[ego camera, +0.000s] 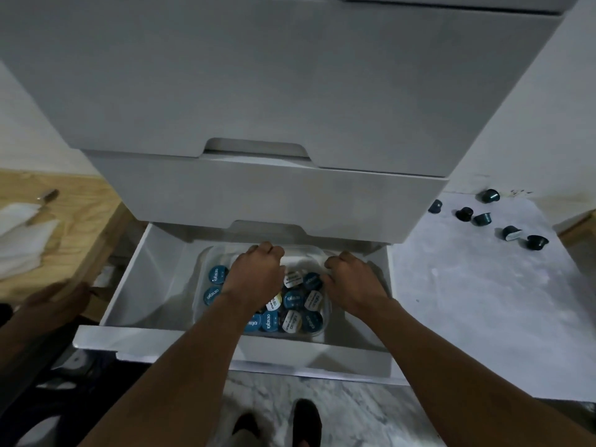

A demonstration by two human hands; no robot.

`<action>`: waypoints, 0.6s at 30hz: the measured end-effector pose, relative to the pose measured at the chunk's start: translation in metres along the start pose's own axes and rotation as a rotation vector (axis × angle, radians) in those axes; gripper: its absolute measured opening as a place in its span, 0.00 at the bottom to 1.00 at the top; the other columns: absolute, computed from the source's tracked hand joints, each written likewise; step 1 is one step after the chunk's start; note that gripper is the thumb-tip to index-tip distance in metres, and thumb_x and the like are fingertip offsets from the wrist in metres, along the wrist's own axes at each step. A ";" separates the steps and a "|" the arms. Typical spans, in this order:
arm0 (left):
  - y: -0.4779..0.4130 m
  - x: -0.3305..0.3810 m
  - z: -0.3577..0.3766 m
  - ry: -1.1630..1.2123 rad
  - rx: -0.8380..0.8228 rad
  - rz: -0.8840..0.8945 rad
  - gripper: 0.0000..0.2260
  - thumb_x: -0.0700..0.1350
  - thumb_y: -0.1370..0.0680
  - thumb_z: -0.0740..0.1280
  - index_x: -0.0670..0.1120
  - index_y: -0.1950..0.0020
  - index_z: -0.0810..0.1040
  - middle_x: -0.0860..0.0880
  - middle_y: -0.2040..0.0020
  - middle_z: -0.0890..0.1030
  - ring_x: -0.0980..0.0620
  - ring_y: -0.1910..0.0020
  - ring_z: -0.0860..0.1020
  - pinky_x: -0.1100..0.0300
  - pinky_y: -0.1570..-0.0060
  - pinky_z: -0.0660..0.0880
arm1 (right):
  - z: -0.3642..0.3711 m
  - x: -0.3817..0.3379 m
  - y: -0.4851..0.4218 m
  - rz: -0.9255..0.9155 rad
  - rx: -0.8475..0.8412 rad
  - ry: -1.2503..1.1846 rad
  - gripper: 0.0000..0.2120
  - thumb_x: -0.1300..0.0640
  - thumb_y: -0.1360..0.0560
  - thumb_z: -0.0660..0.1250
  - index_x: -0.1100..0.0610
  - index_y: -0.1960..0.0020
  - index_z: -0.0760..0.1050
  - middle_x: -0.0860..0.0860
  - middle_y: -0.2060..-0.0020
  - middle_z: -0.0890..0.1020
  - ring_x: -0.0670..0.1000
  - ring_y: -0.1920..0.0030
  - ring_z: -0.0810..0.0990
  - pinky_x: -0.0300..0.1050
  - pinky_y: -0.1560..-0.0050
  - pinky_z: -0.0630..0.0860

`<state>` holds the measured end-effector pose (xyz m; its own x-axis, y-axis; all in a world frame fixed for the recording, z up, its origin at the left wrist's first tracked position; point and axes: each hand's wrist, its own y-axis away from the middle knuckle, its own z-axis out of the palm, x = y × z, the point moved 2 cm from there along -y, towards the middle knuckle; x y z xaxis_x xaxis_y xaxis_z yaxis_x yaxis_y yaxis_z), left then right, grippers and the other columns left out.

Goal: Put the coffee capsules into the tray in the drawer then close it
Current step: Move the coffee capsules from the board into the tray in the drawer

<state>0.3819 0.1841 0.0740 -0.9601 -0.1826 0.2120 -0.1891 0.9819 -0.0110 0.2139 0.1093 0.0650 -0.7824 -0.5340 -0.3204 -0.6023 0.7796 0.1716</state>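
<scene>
Capsules in tray: blue, dark and white-lidded coffee capsules (pixel 292 300) packed lid-up in a clear tray (pixel 203 258).
Tray: sits inside the open bottom drawer (pixel 154 285), toward its right.
Left hand (pixel 258 269): over the tray's far left part, fingers curled under; what the grip holds cannot be told.
Right hand (pixel 350 277): over the tray's far right edge, fingers curled under; the grip likewise cannot be told.
Loose capsules (pixel 482 219): six dark ones scattered far right on the pale floor surface (pixel 467 301), well apart from the drawer.
Cabinet: white drawer unit (pixel 274 75), upper drawers shut.
Left side: wooden desk (pixel 74 217) with white cloths (pixel 22 237).
Near: marbled floor, dark footwear (pixel 306 421).
</scene>
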 end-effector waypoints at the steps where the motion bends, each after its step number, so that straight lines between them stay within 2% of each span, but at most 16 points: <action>1: 0.003 0.002 -0.004 -0.008 0.011 -0.009 0.15 0.48 0.21 0.60 0.44 0.36 0.72 0.45 0.40 0.76 0.46 0.42 0.75 0.51 0.43 0.73 | -0.003 0.000 0.003 -0.006 0.009 0.016 0.14 0.52 0.22 0.59 0.57 0.41 0.73 0.56 0.45 0.76 0.57 0.46 0.76 0.48 0.47 0.73; 7: 0.022 0.027 -0.028 -0.036 0.072 0.051 0.16 0.48 0.21 0.59 0.44 0.35 0.71 0.45 0.39 0.75 0.45 0.40 0.73 0.52 0.41 0.71 | -0.028 0.005 0.040 -0.041 0.129 -0.004 0.12 0.53 0.22 0.59 0.60 0.47 0.76 0.58 0.49 0.79 0.60 0.50 0.79 0.50 0.51 0.75; 10: 0.031 0.049 -0.038 -0.043 0.123 0.135 0.14 0.47 0.21 0.61 0.44 0.39 0.74 0.44 0.43 0.78 0.43 0.45 0.76 0.50 0.49 0.75 | -0.047 0.012 0.067 0.008 0.250 -0.041 0.15 0.52 0.21 0.58 0.58 0.41 0.76 0.56 0.44 0.78 0.58 0.47 0.78 0.48 0.46 0.75; 14: 0.036 0.096 -0.050 -0.020 0.219 0.277 0.12 0.48 0.26 0.59 0.43 0.54 0.79 0.45 0.59 0.80 0.43 0.61 0.80 0.54 0.69 0.77 | -0.067 0.033 0.107 0.103 0.438 -0.052 0.15 0.53 0.21 0.59 0.59 0.39 0.74 0.55 0.45 0.78 0.56 0.47 0.78 0.48 0.48 0.75; 16: 0.040 0.127 -0.053 0.025 0.262 0.330 0.11 0.47 0.28 0.59 0.43 0.56 0.79 0.46 0.61 0.80 0.44 0.64 0.79 0.56 0.71 0.76 | -0.074 0.051 0.126 0.136 0.464 -0.020 0.15 0.53 0.21 0.60 0.59 0.39 0.74 0.56 0.45 0.78 0.57 0.48 0.77 0.50 0.49 0.76; 18: 0.039 0.159 -0.052 0.052 0.299 0.407 0.08 0.45 0.28 0.64 0.44 0.54 0.78 0.46 0.59 0.80 0.46 0.63 0.79 0.57 0.69 0.76 | -0.082 0.071 0.141 0.178 0.491 -0.002 0.14 0.53 0.22 0.60 0.59 0.40 0.74 0.56 0.46 0.77 0.57 0.48 0.77 0.50 0.51 0.76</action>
<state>0.2322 0.1964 0.1586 -0.9581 0.2225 0.1804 0.1405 0.9139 -0.3808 0.0603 0.1540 0.1427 -0.8653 -0.3792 -0.3278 -0.3146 0.9200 -0.2338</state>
